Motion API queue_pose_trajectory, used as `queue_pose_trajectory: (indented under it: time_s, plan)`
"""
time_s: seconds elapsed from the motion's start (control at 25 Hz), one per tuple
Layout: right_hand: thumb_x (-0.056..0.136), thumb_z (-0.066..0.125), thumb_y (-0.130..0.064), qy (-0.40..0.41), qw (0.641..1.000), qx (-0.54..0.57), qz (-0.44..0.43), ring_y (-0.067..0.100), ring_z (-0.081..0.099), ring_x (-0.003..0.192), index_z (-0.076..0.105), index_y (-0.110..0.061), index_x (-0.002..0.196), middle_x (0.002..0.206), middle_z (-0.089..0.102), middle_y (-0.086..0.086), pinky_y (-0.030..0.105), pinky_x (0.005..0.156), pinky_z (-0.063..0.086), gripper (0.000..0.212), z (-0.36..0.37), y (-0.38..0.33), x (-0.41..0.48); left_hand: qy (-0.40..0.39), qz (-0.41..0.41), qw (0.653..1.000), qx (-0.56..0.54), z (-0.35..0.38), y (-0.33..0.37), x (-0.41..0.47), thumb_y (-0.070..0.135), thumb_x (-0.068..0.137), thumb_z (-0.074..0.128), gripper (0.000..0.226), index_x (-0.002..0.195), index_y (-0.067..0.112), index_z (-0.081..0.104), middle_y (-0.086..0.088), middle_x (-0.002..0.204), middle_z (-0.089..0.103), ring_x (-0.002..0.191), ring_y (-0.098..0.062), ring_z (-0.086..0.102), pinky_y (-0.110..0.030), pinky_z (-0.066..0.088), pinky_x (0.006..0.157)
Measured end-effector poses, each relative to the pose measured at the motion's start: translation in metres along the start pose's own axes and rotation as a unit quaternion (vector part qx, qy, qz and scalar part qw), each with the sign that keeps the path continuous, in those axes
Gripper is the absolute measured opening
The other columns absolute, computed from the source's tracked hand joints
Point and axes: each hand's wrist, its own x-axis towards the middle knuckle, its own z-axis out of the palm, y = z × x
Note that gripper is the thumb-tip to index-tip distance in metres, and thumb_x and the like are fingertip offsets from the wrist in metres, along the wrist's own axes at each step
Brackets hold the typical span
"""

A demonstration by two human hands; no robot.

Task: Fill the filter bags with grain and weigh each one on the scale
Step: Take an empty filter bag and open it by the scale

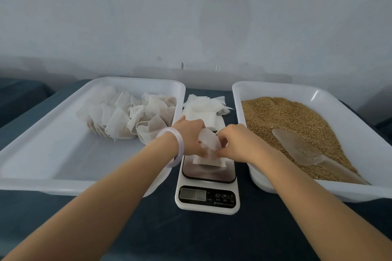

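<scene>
1. Two hands meet over the scale: our left hand (188,135) and right hand (239,144) both pinch one white filter bag (209,140), with the fingers curled round its crumpled top.
2. We see that bag held just above the steel platform of the kitchen scale (207,207), which stands on the dark worktop (191,237) between two trays. A flat white piece (209,161) lies on the platform beneath the hands (whether it belongs to the held bag, we cannot tell).
3. On the near end of the scale, the display (193,194) shows grey, and its digits are too faint for us to read.
4. To the left, a white plastic tray (63,154) holds a heap of filled bags (127,116) crowded into its far right part.
5. To the right, a second white tray (364,129) is spread with brown grain (286,114). A clear plastic scoop (301,148) lies on the grain, its handle pointing toward the near right corner.
6. Behind the scale, a loose stack of empty filter bags (203,108) lies on the worktop between the trays.
7. On our left wrist sits a pale bracelet (179,150).
</scene>
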Motion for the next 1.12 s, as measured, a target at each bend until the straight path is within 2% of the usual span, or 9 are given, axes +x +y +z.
queue_pose_trajectory:
  time_s: [0.12, 0.24, 0.32, 0.4, 0.56, 0.68, 0.88, 1.0, 1.12]
  plan:
    - [0.077, 0.068, -0.038, 0.008, 0.999, -0.038, -0.021, 0.020, 0.058, 0.082, 0.071, -0.020, 0.083, 0.084, 0.068, 0.001, 0.031, 0.067, 0.044, 0.019, 0.003, -0.002, -0.001, -0.021, 0.007, 0.996, 0.083, 0.002, 0.006, 0.002, 0.051, 0.080, 0.063, 0.034, 0.095, 0.021, 0.063, 0.003, 0.088, 0.061, 0.089, -0.018, 0.053, -0.030, 0.023, 0.099]
    - [0.083, 0.059, -0.026, 0.022, 0.994, -0.096, -0.038, 0.022, 0.050, 0.088, 0.057, -0.024, 0.069, 0.078, 0.059, 0.000, 0.031, 0.077, 0.035, 0.015, 0.007, -0.001, 0.001, -0.028, 0.009, 0.993, 0.115, 0.002, 0.011, 0.004, 0.040, 0.089, 0.053, 0.020, 0.083, 0.022, 0.060, 0.006, 0.074, 0.053, 0.082, -0.018, 0.050, -0.033, 0.021, 0.106]
    - [0.085, 0.055, -0.023, 0.007, 0.989, -0.146, -0.034, 0.022, 0.045, 0.083, 0.047, -0.025, 0.063, 0.067, 0.047, -0.004, 0.032, 0.079, 0.029, 0.023, 0.010, -0.001, 0.003, -0.033, 0.022, 0.988, 0.150, 0.002, 0.016, 0.004, 0.032, 0.090, 0.052, 0.019, 0.075, 0.020, 0.053, 0.005, 0.067, 0.046, 0.078, -0.019, 0.049, -0.028, 0.031, 0.086]
    - [0.086, 0.056, -0.028, 0.000, 0.986, -0.165, -0.024, 0.021, 0.040, 0.076, 0.043, -0.024, 0.063, 0.063, 0.038, -0.006, 0.032, 0.078, 0.025, 0.027, 0.011, -0.002, 0.005, -0.047, 0.020, 0.986, 0.161, 0.002, 0.021, 0.005, 0.028, 0.089, 0.055, 0.020, 0.071, 0.018, 0.051, 0.003, 0.065, 0.045, 0.072, -0.021, 0.049, -0.027, 0.033, 0.070]
    - [0.086, 0.054, -0.027, 0.019, 0.984, -0.178, -0.024, 0.022, 0.038, 0.074, 0.040, -0.023, 0.061, 0.061, 0.035, -0.006, 0.032, 0.077, 0.023, 0.029, 0.014, -0.002, 0.007, -0.062, -0.011, 0.991, 0.120, 0.003, 0.018, 0.010, 0.023, 0.086, 0.060, 0.030, 0.061, 0.019, 0.044, 0.000, 0.065, 0.046, 0.066, -0.021, 0.050, -0.028, 0.040, 0.062]
    - [0.087, 0.054, -0.026, 0.018, 0.983, -0.181, -0.024, 0.023, 0.039, 0.076, 0.036, -0.024, 0.058, 0.061, 0.034, -0.005, 0.032, 0.077, 0.023, 0.034, 0.015, 0.000, 0.007, -0.068, -0.014, 0.991, 0.113, 0.004, 0.019, 0.009, 0.023, 0.087, 0.059, 0.027, 0.064, 0.019, 0.045, 0.001, 0.065, 0.046, 0.069, -0.021, 0.051, -0.028, 0.041, 0.064]
    - [0.078, 0.066, -0.035, 0.045, 0.992, -0.112, -0.024, 0.023, 0.046, 0.095, 0.057, -0.018, 0.077, 0.079, 0.052, 0.001, 0.030, 0.071, 0.029, 0.019, 0.014, 0.003, 0.005, 0.011, 0.023, 0.994, 0.106, 0.002, 0.008, -0.002, 0.035, 0.083, 0.059, 0.017, 0.079, 0.020, 0.051, 0.000, 0.081, 0.058, 0.080, -0.021, 0.054, -0.027, 0.037, 0.074]
    - [0.068, 0.075, -0.039, 0.029, 1.000, -0.011, 0.000, 0.017, 0.049, 0.090, 0.062, -0.019, 0.089, 0.093, 0.057, 0.002, 0.029, 0.067, 0.039, 0.032, 0.009, 0.009, 0.005, 0.025, 0.022, 0.999, 0.004, 0.001, -0.005, -0.009, 0.033, 0.080, 0.065, 0.023, 0.095, 0.016, 0.061, 0.000, 0.095, 0.066, 0.093, -0.021, 0.055, -0.026, 0.038, 0.084]
    - [0.067, 0.076, -0.040, 0.040, 0.997, 0.067, 0.011, 0.013, 0.051, 0.081, 0.064, -0.023, 0.104, 0.102, 0.057, 0.001, 0.027, 0.065, 0.042, 0.043, 0.009, 0.010, 0.000, 0.036, 0.014, 0.998, -0.057, 0.003, -0.009, -0.011, 0.035, 0.079, 0.069, 0.028, 0.099, 0.016, 0.064, 0.001, 0.098, 0.066, 0.096, -0.018, 0.054, -0.032, 0.045, 0.087]
